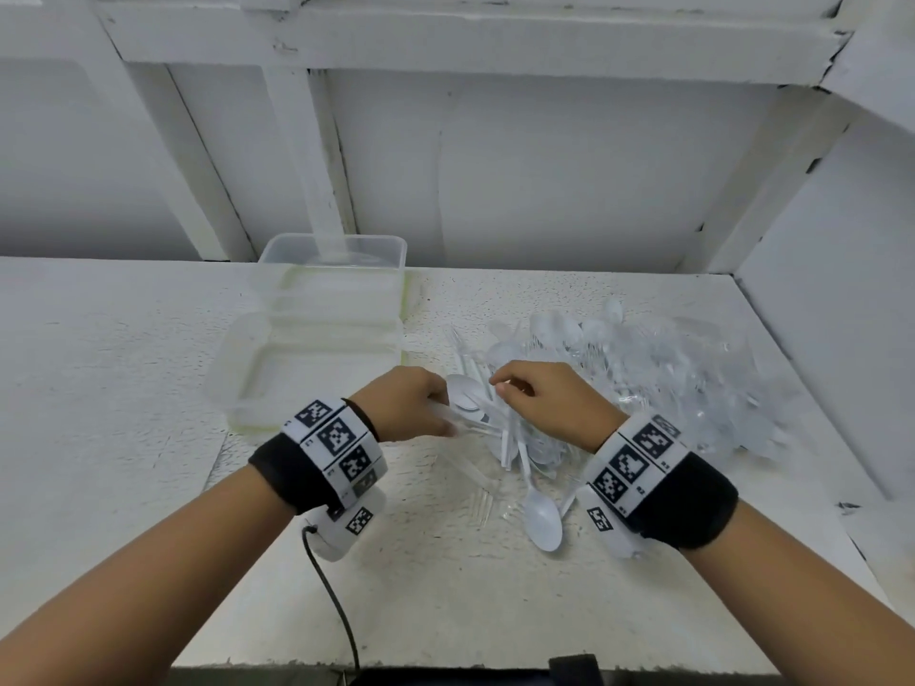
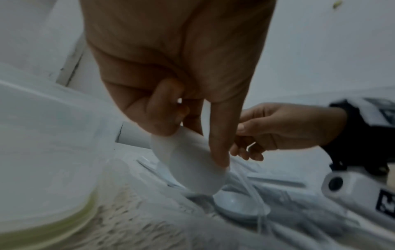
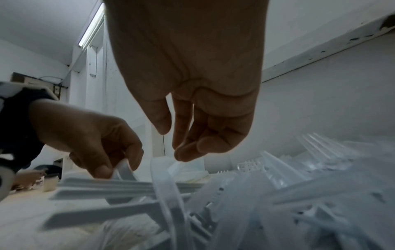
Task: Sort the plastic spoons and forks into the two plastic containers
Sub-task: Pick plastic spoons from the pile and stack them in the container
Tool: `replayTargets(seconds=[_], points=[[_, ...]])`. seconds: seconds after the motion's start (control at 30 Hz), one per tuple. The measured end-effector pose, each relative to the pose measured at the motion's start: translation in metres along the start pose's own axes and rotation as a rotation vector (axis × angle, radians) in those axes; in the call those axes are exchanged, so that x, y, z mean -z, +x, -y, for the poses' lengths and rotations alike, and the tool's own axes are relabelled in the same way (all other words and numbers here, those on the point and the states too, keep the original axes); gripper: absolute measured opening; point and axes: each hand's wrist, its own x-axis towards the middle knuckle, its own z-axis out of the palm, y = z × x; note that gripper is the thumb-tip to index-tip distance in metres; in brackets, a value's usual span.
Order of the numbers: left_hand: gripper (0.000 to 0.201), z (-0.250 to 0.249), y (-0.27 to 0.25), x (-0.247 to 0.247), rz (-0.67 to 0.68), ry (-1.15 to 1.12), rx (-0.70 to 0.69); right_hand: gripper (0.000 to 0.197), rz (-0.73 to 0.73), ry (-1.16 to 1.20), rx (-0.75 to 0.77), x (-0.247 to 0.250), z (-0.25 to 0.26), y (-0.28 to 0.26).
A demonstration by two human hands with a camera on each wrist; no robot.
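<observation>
Two clear plastic containers stand left of centre, the far container (image 1: 331, 238) behind the near container (image 1: 236, 361). A heap of clear and white cutlery (image 1: 658, 368) lies to the right. My left hand (image 1: 445, 408) grips white spoons (image 1: 468, 396). In the left wrist view its thumb and forefinger hold a spoon bowl (image 2: 192, 169). My right hand (image 1: 500, 383) hovers over the near end of the heap. Its thumb and fingertips (image 3: 181, 155) pinch the top of a clear handle (image 3: 162, 177); its other end is hidden among the cutlery.
A white spoon (image 1: 542, 517) and a clear fork (image 1: 480, 502) lie loose on the speckled white table (image 1: 124, 388) in front of my hands. A black cable (image 1: 336, 601) runs off the front edge. White walls close in behind and on the right.
</observation>
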Motion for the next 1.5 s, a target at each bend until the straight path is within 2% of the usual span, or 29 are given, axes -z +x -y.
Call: replayTargets(seconds=[0.23,0.43,0.5,0.63,0.7,0.8,0.97,1.07,1.13,1.2,1.3,1.4,1.43,1.5], points=[[0.022,0.003,0.0,-0.003,-0.071,0.089,-0.086,0.035,0.118,-0.209,0.007,-0.015,-0.001,0.005],[0.025,-0.006,-0.006,0.009,-0.24,0.273,-0.086,0.032,0.058,-0.187,-0.001,-0.011,-0.01,0.005],[0.023,-0.008,-0.007,0.011,-0.312,0.258,-0.115,0.03,0.026,-0.129,-0.017,-0.011,-0.012,0.007],[0.01,-0.002,-0.011,0.014,-0.506,0.265,-0.2,0.027,-0.004,-0.094,-0.036,-0.009,-0.017,0.011],[0.009,0.001,-0.012,0.017,-0.516,0.334,-0.19,0.027,-0.004,-0.095,-0.04,-0.008,-0.019,0.013],[0.018,0.007,-0.015,0.026,-0.469,0.395,-0.133,0.028,0.033,-0.094,-0.045,-0.006,-0.017,0.016],[0.026,0.019,-0.017,0.029,-0.57,0.146,-0.145,0.032,0.071,-0.21,-0.014,-0.002,0.0,0.029],[0.021,0.022,-0.022,0.031,-0.653,-0.044,-0.126,0.031,0.068,-0.274,0.006,-0.005,0.011,0.047],[0.014,0.025,-0.023,0.033,-0.713,-0.205,-0.122,0.03,0.121,-0.337,-0.015,-0.01,0.014,0.061],[0.019,0.03,-0.024,0.036,-0.752,-0.365,-0.102,0.028,0.193,-0.424,-0.041,-0.017,0.016,0.072],[0.031,0.031,-0.028,0.034,-0.714,-0.545,-0.047,0.027,0.259,-0.544,-0.037,-0.025,0.021,0.081],[0.035,0.029,-0.032,0.025,-0.673,-0.666,-0.023,0.017,0.251,-0.591,-0.035,-0.028,0.024,0.086],[0.034,0.027,-0.034,0.021,-0.672,-0.667,-0.032,0.016,0.244,-0.593,-0.034,-0.029,0.024,0.088],[0.015,0.026,-0.035,0.011,-0.668,-0.573,-0.052,0.019,0.227,-0.58,-0.025,-0.029,0.023,0.09]])
